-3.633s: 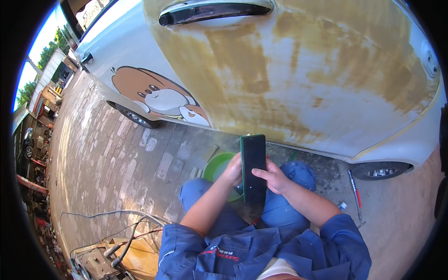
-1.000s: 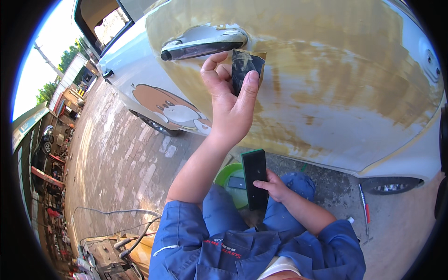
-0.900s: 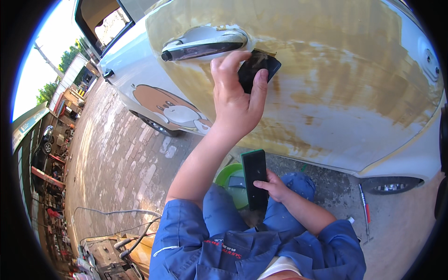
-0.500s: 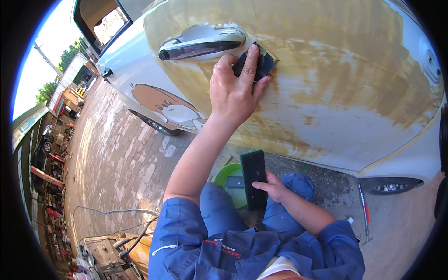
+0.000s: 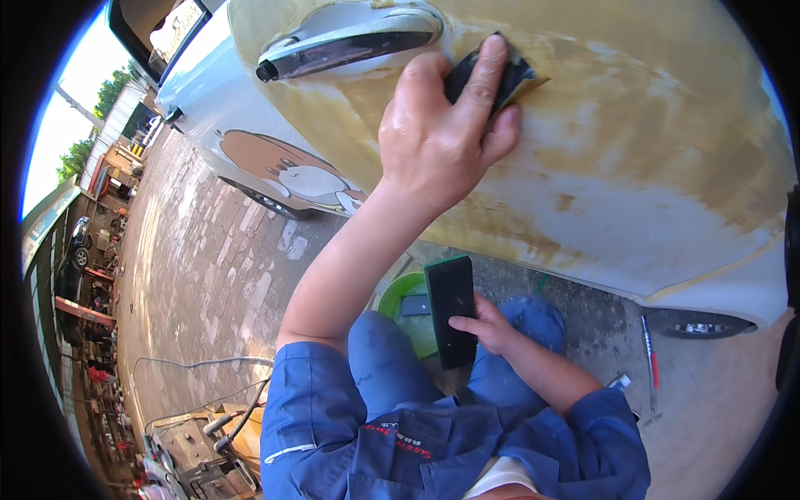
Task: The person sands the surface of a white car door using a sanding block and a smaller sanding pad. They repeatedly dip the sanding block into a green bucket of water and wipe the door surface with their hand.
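Observation:
Fingers pressed flat against a car's side panel, my left hand grips a folded piece of black sandpaper just right of a white and black door handle. The panel is white, with a patchy, wet-looking yellow-brown coating. Lower down, over my knees, my right hand holds a long, flat black sanding block with a green edge. The thumb lies on its face; the other fingers are mostly hidden behind it.
Between my knees and the car stands a green basin with a grey block in it. A red-handled metal tool lies on the ground at right. At lower left are a cable and a yellowish machine.
My left hand has slid the sandpaper to the right along the panel, farther from the door handle. The view has shifted slightly. My right hand keeps its hold on the block.

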`<action>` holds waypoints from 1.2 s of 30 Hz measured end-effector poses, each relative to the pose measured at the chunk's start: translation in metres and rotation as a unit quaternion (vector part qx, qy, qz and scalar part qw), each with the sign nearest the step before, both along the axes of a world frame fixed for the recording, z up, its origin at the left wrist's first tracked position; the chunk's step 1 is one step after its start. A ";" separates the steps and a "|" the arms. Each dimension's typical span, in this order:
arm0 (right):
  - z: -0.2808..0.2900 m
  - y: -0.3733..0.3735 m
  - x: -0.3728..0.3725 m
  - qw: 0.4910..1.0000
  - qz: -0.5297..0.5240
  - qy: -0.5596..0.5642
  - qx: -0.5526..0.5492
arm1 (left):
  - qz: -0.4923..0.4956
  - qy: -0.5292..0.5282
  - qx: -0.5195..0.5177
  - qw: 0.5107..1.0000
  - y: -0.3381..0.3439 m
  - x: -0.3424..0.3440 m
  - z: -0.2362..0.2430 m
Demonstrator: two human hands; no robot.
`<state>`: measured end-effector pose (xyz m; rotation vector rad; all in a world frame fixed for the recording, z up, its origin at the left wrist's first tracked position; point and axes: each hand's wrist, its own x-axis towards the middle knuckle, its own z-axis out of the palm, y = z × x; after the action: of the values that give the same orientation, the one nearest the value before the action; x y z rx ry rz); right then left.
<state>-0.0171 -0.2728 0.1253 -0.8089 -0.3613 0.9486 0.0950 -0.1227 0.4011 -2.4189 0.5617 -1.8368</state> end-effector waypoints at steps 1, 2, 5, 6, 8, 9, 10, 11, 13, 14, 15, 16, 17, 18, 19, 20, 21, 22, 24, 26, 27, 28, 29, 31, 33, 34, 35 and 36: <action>-0.001 0.001 -0.001 1.000 0.018 0.001 -0.012 | -0.005 0.018 0.024 1.000 -0.005 0.002 -0.001; -0.001 0.002 -0.002 0.999 0.026 -0.007 -0.026 | -0.028 -0.010 0.005 1.000 -0.002 0.003 0.003; -0.001 0.003 -0.003 0.999 0.020 -0.029 -0.026 | -0.013 -0.001 0.031 0.999 0.001 0.001 0.009; -0.001 0.002 -0.003 0.998 0.017 -0.039 -0.037 | -0.004 -0.002 0.025 1.000 0.003 -0.003 0.010; 0.000 0.002 -0.003 1.000 0.004 -0.015 0.003 | 0.025 0.051 -0.059 0.997 0.003 -0.008 0.010; 0.000 0.002 -0.003 1.000 -0.007 -0.006 0.008 | 0.038 0.123 -0.124 0.984 0.000 -0.012 0.010; -0.001 0.002 -0.003 1.000 0.012 -0.002 -0.005 | 0.045 0.157 -0.100 0.981 0.000 -0.012 0.010; -0.001 0.003 -0.003 1.000 0.023 -0.003 -0.017 | 0.051 0.190 -0.076 0.978 -0.002 -0.013 0.011; -0.002 0.004 -0.003 0.998 0.041 -0.015 -0.035 | -0.027 0.027 0.031 0.999 0.004 -0.006 0.013; -0.002 0.005 -0.002 0.998 0.049 -0.028 -0.038 | -0.029 0.040 0.051 0.997 0.011 -0.005 0.013; -0.001 0.005 -0.002 0.996 0.065 -0.030 -0.054 | -0.038 0.045 0.065 0.996 0.015 -0.003 0.014; -0.001 0.005 -0.001 0.998 0.045 -0.037 -0.030 | -0.029 0.049 0.057 0.997 0.020 -0.002 0.012; -0.001 0.006 0.001 0.999 0.034 -0.032 -0.021 | -0.014 0.041 0.050 0.998 0.025 -0.001 0.010; -0.001 0.006 0.002 0.999 0.022 -0.026 -0.012 | 0.010 0.027 0.046 0.999 0.027 -0.002 0.004; 0.000 0.006 0.003 1.000 0.018 -0.019 -0.006 | 0.039 -0.016 0.055 0.998 0.028 -0.001 -0.002; 0.000 0.006 0.004 1.000 0.015 -0.012 -0.001 | 0.068 -0.060 0.062 0.994 0.028 -0.001 -0.007; 0.000 0.006 0.004 1.000 0.008 -0.009 -0.001 | 0.102 -0.102 0.079 0.986 0.026 -0.001 -0.012; 0.000 0.006 0.005 1.000 0.017 0.002 0.009 | 0.123 -0.118 0.096 0.981 0.026 0.000 -0.014; 0.000 0.008 0.005 1.000 0.024 0.014 0.012 | 0.151 -0.125 0.132 0.972 0.021 0.004 -0.014; 0.000 0.010 0.004 0.999 0.037 0.015 0.016 | 0.146 -0.074 0.132 0.978 0.016 0.010 -0.008; -0.001 0.012 0.003 0.999 0.040 0.018 0.003 | 0.134 -0.034 0.112 0.984 0.014 0.015 -0.004; -0.001 0.013 0.002 0.999 0.044 0.012 0.003 | 0.129 0.002 0.099 0.987 0.012 0.016 -0.002; -0.001 0.014 0.001 0.999 0.044 0.011 -0.005 | 0.117 -0.032 0.110 0.987 0.013 0.021 0.001; -0.001 0.015 0.000 0.999 0.043 0.005 -0.011 | 0.095 -0.101 0.130 0.982 0.017 0.025 0.002; -0.001 0.014 0.001 0.999 0.043 -0.006 -0.015 | 0.117 -0.039 0.116 0.986 0.025 0.020 -0.003; 0.000 0.013 0.001 1.000 0.027 -0.003 -0.002 | 0.129 -0.037 0.122 0.983 0.029 0.017 -0.006; 0.000 0.012 0.001 1.000 0.018 -0.002 0.005 | 0.141 -0.034 0.129 0.981 0.033 0.013 -0.006; 0.000 0.011 0.002 1.000 -0.005 0.005 0.001 | 0.149 -0.026 0.142 0.978 0.034 0.015 -0.005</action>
<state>-0.0150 -0.2614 0.1258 -0.8034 -0.3503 0.9427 0.1104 -0.0883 0.3965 -2.1283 0.3978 -1.5737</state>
